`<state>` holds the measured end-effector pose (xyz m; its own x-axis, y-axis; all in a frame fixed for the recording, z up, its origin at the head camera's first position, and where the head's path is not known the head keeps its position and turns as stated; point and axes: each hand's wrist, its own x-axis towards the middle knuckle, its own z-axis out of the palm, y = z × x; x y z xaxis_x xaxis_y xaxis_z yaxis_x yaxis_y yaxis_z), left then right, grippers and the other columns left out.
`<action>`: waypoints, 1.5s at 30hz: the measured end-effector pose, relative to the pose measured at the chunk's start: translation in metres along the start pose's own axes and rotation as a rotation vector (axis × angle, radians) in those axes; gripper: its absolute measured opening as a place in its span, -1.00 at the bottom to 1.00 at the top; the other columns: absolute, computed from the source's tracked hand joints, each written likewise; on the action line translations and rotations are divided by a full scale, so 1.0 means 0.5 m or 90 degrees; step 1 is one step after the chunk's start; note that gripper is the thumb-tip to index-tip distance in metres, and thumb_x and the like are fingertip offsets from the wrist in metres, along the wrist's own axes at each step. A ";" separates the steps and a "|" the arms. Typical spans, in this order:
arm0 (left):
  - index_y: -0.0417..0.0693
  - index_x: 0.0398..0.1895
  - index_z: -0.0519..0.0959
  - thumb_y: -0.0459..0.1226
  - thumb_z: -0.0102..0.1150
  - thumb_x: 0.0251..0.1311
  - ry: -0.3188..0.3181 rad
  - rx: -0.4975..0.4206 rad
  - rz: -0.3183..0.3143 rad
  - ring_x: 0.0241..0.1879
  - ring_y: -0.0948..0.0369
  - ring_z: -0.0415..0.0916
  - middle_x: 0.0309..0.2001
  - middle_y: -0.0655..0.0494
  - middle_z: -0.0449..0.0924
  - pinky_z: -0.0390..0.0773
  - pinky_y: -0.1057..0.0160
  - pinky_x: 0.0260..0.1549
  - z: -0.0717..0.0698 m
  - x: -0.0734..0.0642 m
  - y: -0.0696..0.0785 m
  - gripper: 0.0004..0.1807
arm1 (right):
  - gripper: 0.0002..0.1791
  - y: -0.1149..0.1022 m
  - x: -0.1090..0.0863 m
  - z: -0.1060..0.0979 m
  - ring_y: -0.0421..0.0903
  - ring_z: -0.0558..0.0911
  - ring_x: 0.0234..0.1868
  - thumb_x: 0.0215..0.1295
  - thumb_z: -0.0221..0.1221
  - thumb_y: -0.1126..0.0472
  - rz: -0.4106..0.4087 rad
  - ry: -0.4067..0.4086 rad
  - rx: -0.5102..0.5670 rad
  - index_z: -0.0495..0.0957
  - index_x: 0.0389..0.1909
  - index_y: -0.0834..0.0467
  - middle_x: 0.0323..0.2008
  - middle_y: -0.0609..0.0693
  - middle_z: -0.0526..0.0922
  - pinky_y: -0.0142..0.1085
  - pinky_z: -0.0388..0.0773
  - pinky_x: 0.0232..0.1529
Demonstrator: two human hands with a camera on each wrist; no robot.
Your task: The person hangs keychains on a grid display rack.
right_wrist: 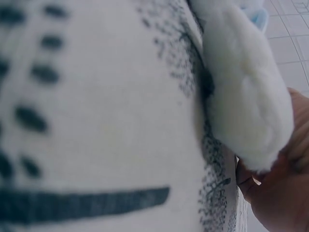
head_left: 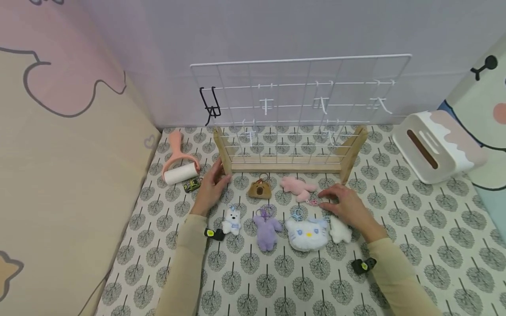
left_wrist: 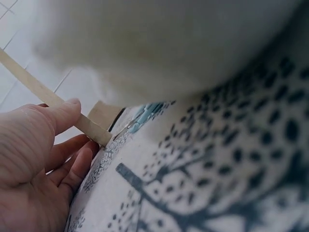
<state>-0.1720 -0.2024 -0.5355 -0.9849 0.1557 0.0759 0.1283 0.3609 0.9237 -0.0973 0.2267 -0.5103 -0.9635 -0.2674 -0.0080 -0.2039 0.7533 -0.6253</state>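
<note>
The left hand (head_left: 211, 186) pinches one wood leg (head_left: 223, 151) of the rack (head_left: 284, 167), thumb on one side and fingers on the other; the right hand (head_left: 347, 205) has its thumb and fingers apart with a gap between them, just beside the small pink clip (head_left: 314, 202) of the pink toy (head_left: 294, 186); that toy lies on its side, left of the right fingers; the rack stands on the table (head_left: 245, 285), going from the left fingers to just past the right hand, with white wires and hooks above both; the brown toy (head_left: 259, 193) sits between the two hands, closer to the left fingers; the white bear (head_left: 232, 221) is on the near side of the left fingers; the purple toy (head_left: 267, 235) and the cat (head_left: 308, 237) lie between the arms, nearer the person than the fingers; the white toy (head_left: 341, 230) is by the right hand, on its near side; the little car (head_left: 192, 184) and the roller (head_left: 181, 173) are left of the left fingers; the box (head_left: 435, 145) is well off to the right of the right fingers.
</note>
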 end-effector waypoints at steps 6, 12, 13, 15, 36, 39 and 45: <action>0.37 0.70 0.14 -0.20 0.23 0.53 0.003 0.005 0.003 0.15 -0.02 0.62 0.48 -0.05 0.47 0.59 0.13 0.10 0.000 -0.003 -0.002 -0.21 | -0.86 -0.002 0.002 -0.007 -0.07 0.62 -0.28 0.30 0.46 0.21 0.042 -0.018 0.040 0.68 -0.26 0.11 -0.30 -0.02 0.69 -0.11 0.57 -0.18; 0.53 0.68 0.13 -0.16 0.24 0.52 0.014 0.006 0.008 0.17 0.03 0.61 0.49 -0.02 0.46 0.59 0.14 0.11 -0.002 -0.001 -0.004 -0.21 | -0.87 -0.002 0.007 -0.026 -0.17 0.57 -0.38 0.32 0.45 0.18 0.042 -0.057 0.054 0.67 -0.35 0.06 -0.44 -0.11 0.66 -0.28 0.53 -0.29; 0.53 0.67 0.13 -0.16 0.24 0.52 0.015 0.005 0.009 0.18 0.03 0.61 0.49 -0.02 0.46 0.59 0.14 0.12 -0.002 -0.002 -0.006 -0.21 | -0.86 -0.003 0.006 -0.031 -0.17 0.57 -0.38 0.32 0.45 0.15 0.046 -0.063 0.057 0.67 -0.35 0.05 -0.43 -0.12 0.66 -0.28 0.52 -0.28; 0.52 0.68 0.13 -0.15 0.23 0.53 0.017 0.006 0.013 0.19 0.03 0.61 0.49 -0.02 0.46 0.59 0.17 0.11 -0.003 -0.002 -0.009 -0.22 | -0.84 -0.005 0.005 -0.041 -0.15 0.59 -0.36 0.31 0.46 0.11 0.057 -0.072 0.071 0.68 -0.34 0.05 -0.42 -0.12 0.67 -0.27 0.53 -0.26; 0.51 0.67 0.16 -0.20 0.21 0.54 0.011 -0.001 0.022 0.14 0.05 0.61 0.44 -0.05 0.51 0.57 0.35 0.02 -0.004 -0.004 -0.007 -0.23 | -0.95 -0.079 -0.011 -0.130 -0.16 0.62 -0.46 0.32 0.44 0.27 -0.032 0.097 0.085 0.75 -0.25 0.14 -0.42 -0.01 0.75 -0.40 0.55 -0.44; 0.52 0.67 0.16 -0.20 0.22 0.53 0.012 0.006 0.023 0.14 0.04 0.61 0.44 -0.06 0.51 0.57 0.32 0.04 -0.003 -0.004 -0.008 -0.23 | -0.94 -0.091 -0.016 -0.141 -0.30 0.64 -0.42 0.30 0.44 0.32 -0.056 0.169 0.098 0.76 -0.26 0.15 -0.37 0.03 0.78 -0.52 0.54 -0.38; 0.43 0.69 0.15 -0.21 0.20 0.55 0.011 0.010 0.032 0.15 0.02 0.62 0.45 -0.07 0.51 0.57 0.30 0.04 0.000 -0.004 -0.009 -0.24 | -0.89 -0.125 -0.015 -0.188 -0.46 0.66 -0.30 0.23 0.43 0.47 -0.090 0.298 0.159 0.76 -0.24 0.29 -0.30 -0.12 0.81 -0.62 0.55 -0.17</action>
<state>-0.1706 -0.2043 -0.5400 -0.9792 0.1573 0.1284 0.1788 0.3680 0.9125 -0.0937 0.2382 -0.3977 -0.9155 -0.0161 0.4020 -0.3441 0.5491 -0.7616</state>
